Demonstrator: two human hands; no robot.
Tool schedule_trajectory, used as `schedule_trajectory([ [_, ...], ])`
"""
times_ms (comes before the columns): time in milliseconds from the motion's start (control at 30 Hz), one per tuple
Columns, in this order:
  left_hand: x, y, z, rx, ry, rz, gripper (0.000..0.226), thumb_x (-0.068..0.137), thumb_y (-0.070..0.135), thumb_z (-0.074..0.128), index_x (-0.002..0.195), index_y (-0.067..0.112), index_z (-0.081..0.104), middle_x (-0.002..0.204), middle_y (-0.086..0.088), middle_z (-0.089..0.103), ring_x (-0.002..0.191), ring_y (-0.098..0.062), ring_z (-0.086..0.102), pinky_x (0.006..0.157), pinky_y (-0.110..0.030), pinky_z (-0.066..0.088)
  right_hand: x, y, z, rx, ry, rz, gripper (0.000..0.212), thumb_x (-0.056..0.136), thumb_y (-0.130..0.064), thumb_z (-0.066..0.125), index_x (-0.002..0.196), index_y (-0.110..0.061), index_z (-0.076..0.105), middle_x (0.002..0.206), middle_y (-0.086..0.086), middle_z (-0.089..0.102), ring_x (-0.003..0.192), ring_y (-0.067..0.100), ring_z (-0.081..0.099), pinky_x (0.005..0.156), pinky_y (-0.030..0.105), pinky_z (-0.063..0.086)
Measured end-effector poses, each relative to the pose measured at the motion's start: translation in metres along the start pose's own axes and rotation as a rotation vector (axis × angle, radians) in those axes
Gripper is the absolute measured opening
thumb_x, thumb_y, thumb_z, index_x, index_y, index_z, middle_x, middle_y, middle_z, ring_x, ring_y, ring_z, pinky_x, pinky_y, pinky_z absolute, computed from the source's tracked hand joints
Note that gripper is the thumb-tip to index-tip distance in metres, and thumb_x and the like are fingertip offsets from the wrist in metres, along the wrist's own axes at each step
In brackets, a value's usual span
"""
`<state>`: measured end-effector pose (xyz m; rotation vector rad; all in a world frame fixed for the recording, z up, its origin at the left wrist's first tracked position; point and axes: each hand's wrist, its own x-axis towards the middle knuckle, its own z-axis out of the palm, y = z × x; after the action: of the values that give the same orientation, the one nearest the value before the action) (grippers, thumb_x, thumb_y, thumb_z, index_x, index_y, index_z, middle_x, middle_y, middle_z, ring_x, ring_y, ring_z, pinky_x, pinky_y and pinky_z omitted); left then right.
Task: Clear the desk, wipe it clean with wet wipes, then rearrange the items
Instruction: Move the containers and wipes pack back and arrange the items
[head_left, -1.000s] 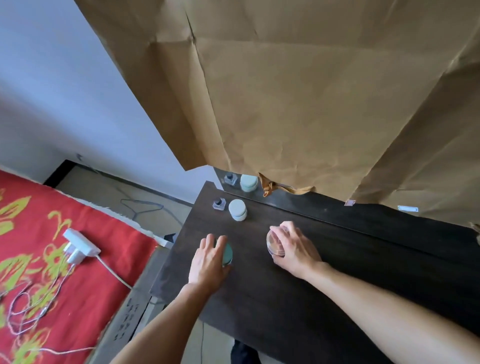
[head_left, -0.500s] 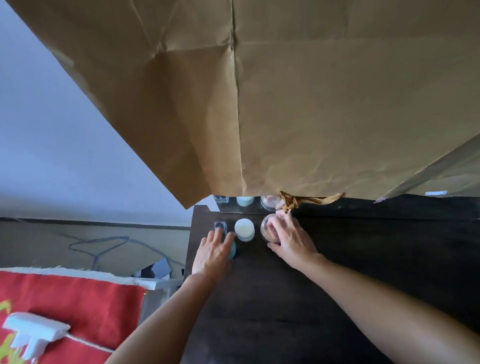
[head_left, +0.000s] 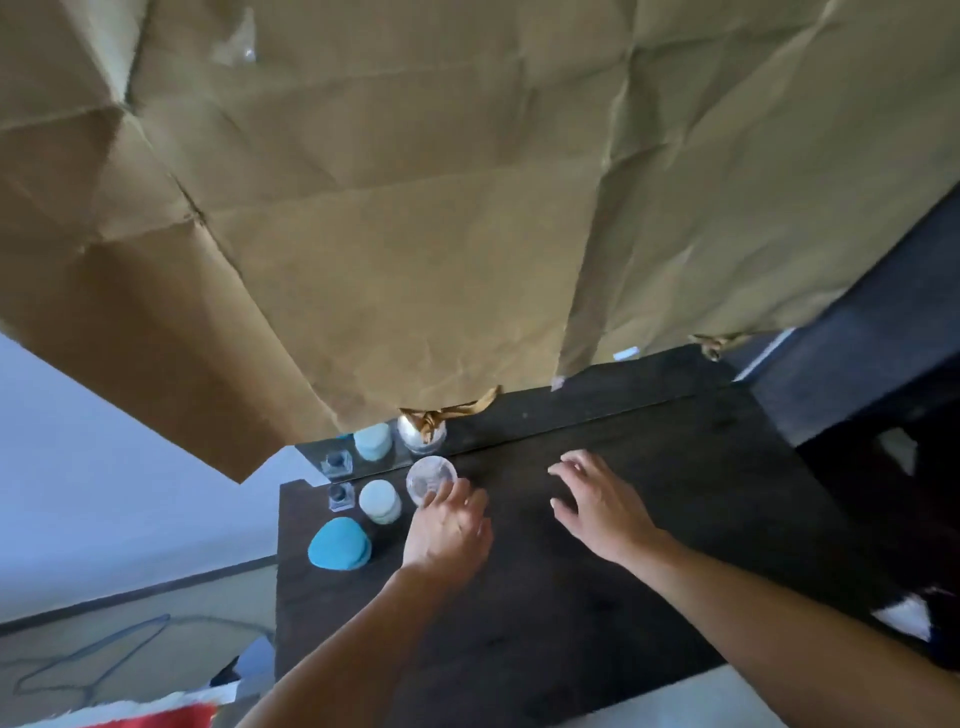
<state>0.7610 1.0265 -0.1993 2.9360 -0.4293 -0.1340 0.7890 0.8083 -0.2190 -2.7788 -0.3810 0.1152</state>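
So the rearranging bit looks well underway. The items sit bunched in the far-left corner of the table (head_left: 571, 623): a little square bottle (head_left: 341, 496), a white jar (head_left: 379, 500), a blue pad (head_left: 338, 544) nearer the edge, and the clear glass jar (head_left: 430, 478) at the right end of the bunch.

What matters here is that the clear jar sits just beyond the left hand (head_left: 448, 530), a bit to its left, with the fingertips touching its near-right rim. I can't tell if that grip is actually pinching or just nudging. The jar is round and upright, so there's no long axis to worry about.

The right hand (head_left: 602, 506) hovers well apart to the right, fingers spread, holding nothing. My guess is any last nudge is the left hand's job.
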Motion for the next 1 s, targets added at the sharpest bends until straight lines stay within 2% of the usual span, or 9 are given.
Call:
schedule_trajectory([
  [33, 0.003, 0.018, 0.001, -0.01, 0.016, 0.043, 0.022, 0.064, 0.026, 0.077, 0.078, 0.018, 0.061, 0.08, -0.001, 0.061, 0.071, -0.021, 0.063, 0.056, -0.029, 0.052, -0.013, 0.014, -0.009, -0.019, 0.0, 0.03, 0.036, 0.087, -0.034, 0.058, 0.121, -0.022, 0.055, 0.127, -0.004, 0.046, 0.117, 0.013, 0.048, 0.069, 0.033, 0.051],
  [100, 0.009, 0.055, 0.005, -0.014, 0.057, 0.111, 0.024, 0.059, 0.025, 0.078, 0.071, 0.02, 0.057, 0.071, 0.002, 0.058, 0.062, -0.019, 0.06, 0.049, -0.027, 0.048, -0.041, 0.046, -0.028, -0.04, 0.017, 0.077, 0.035, 0.089, -0.035, 0.054, 0.122, -0.023, 0.054, 0.129, -0.006, 0.044, 0.12, 0.011, 0.045, 0.073, 0.033, 0.052],
  [200, 0.015, 0.124, 0.01, -0.008, 0.121, 0.163, 0.009, 0.069, 0.029, 0.055, 0.067, 0.021, 0.055, 0.067, 0.003, 0.056, 0.06, -0.019, 0.059, 0.048, -0.026, 0.045, -0.09, 0.097, -0.055, -0.037, 0.081, 0.123, 0.033, 0.088, -0.034, 0.056, 0.119, -0.022, 0.056, 0.126, -0.004, 0.047, 0.119, 0.013, 0.046, 0.077, 0.034, 0.051],
  [233, 0.016, 0.148, 0.013, -0.017, 0.137, 0.179, 0.012, 0.07, 0.03, 0.048, 0.066, 0.02, 0.054, 0.066, 0.003, 0.056, 0.059, -0.02, 0.059, 0.047, -0.026, 0.044, -0.107, 0.114, -0.063, -0.034, 0.1, 0.138, 0.033, 0.087, -0.033, 0.057, 0.118, -0.022, 0.057, 0.125, -0.004, 0.048, 0.118, 0.013, 0.047, 0.077, 0.034, 0.051],
  [400, 0.019, 0.265, 0.028, -0.08, 0.157, 0.293, 0.008, 0.066, 0.026, 0.058, 0.067, 0.02, 0.053, 0.067, 0.002, 0.055, 0.059, -0.021, 0.059, 0.045, -0.026, 0.043, -0.185, 0.195, -0.106, -0.045, 0.218, 0.199, 0.028, 0.08, -0.028, 0.067, 0.106, -0.018, 0.062, 0.111, -0.002, 0.057, 0.104, 0.017, 0.059, 0.067, 0.031, 0.052],
  [533, 0.027, 0.341, 0.03, -0.103, 0.166, 0.368, 0.017, 0.072, 0.031, 0.044, 0.069, 0.021, 0.057, 0.067, 0.004, 0.056, 0.059, -0.018, 0.06, 0.043, -0.023, 0.043, -0.23, 0.249, -0.141, -0.076, 0.273, 0.269, 0.028, 0.076, -0.026, 0.071, 0.102, -0.018, 0.064, 0.103, -0.002, 0.061, 0.09, 0.017, 0.063, 0.059, 0.021, 0.042],
  [700, 0.054, 0.402, 0.012, -0.128, 0.224, 0.472, 0.009, 0.074, 0.028, 0.052, 0.072, 0.021, 0.057, 0.07, 0.005, 0.056, 0.061, -0.016, 0.058, 0.046, -0.023, 0.041, -0.241, 0.298, -0.178, -0.066, 0.335, 0.317, 0.028, 0.08, -0.026, 0.067, 0.106, -0.017, 0.063, 0.103, -0.002, 0.059, 0.09, 0.018, 0.062, 0.06, 0.028, 0.049],
  [900, 0.128, 0.453, -0.019, -0.206, 0.316, 0.572, 0.005, 0.08, 0.021, 0.061, 0.083, 0.018, 0.063, 0.079, 0.004, 0.058, 0.067, -0.014, 0.058, 0.052, -0.023, 0.043, -0.206, 0.355, -0.231, -0.059, 0.383, 0.342, 0.03, 0.091, -0.034, 0.053, 0.118, -0.021, 0.055, 0.113, -0.006, 0.05, 0.096, 0.012, 0.056, 0.068, 0.025, 0.046],
  [1000, 0.174, 0.484, -0.048, -0.248, 0.429, 0.626, 0.007, 0.081, 0.017, 0.062, 0.087, 0.015, 0.065, 0.086, 0.001, 0.058, 0.075, -0.017, 0.057, 0.057, -0.025, 0.047, -0.184, 0.381, -0.27, -0.08, 0.457, 0.343, 0.028, 0.089, -0.033, 0.056, 0.114, -0.02, 0.057, 0.107, -0.005, 0.051, 0.085, 0.012, 0.056, 0.063, 0.022, 0.04],
])
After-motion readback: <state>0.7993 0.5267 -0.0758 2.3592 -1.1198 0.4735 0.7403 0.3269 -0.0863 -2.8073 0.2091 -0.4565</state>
